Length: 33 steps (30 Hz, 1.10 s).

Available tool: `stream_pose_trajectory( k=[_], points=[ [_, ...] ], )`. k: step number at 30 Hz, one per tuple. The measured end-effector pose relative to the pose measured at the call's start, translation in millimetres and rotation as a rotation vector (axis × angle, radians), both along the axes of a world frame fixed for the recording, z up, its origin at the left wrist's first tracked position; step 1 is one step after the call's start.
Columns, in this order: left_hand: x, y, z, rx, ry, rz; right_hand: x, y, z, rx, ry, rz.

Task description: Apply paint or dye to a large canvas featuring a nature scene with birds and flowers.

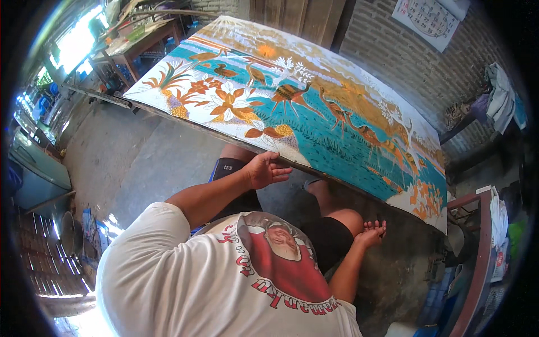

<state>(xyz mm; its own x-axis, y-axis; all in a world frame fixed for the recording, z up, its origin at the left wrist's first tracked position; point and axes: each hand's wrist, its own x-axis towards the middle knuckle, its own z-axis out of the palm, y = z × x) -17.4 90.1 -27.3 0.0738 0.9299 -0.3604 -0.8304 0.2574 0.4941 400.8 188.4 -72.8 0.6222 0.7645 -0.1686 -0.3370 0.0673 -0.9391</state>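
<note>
A large painted panel slopes across the middle, showing brown long-legged birds, orange flowers, white trees and teal water. At its near edge is my left hand, palm turned inward, thumb close to the rim and fingers stretched out, with nothing visible in it. Whether the thumb touches the edge I cannot tell. Lower and to the right, beside my bent knee, my right hand lies palm up with loosely bent fingers. It looks bare and is apart from the panel.
A wooden table stands at the far left, and a pale cabinet at the left. Cloths hang by the brick wall, below a calendar. A reddish frame rises at the right. Grey concrete floor lies beneath.
</note>
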Motion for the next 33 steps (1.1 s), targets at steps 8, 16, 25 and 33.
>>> stream_pose_trajectory(
  k=[8, 16, 25, 33],
  points=[
    [3, -2, 11, -0.099, 0.01, 0.048, 11, 1, -20, 0.029, 0.153, -0.039],
    [0, 5, 3, -0.071, -0.074, 0.005, 15, 16, -7, -0.087, 0.294, -0.039],
    [-11, 9, 0, -0.178, -0.201, 0.018, -6, 37, 63, -0.207, 0.02, 0.017],
    [-15, 12, 12, -0.206, -0.222, 0.015, -18, 21, 109, -0.224, -0.13, 0.004]
  ],
)
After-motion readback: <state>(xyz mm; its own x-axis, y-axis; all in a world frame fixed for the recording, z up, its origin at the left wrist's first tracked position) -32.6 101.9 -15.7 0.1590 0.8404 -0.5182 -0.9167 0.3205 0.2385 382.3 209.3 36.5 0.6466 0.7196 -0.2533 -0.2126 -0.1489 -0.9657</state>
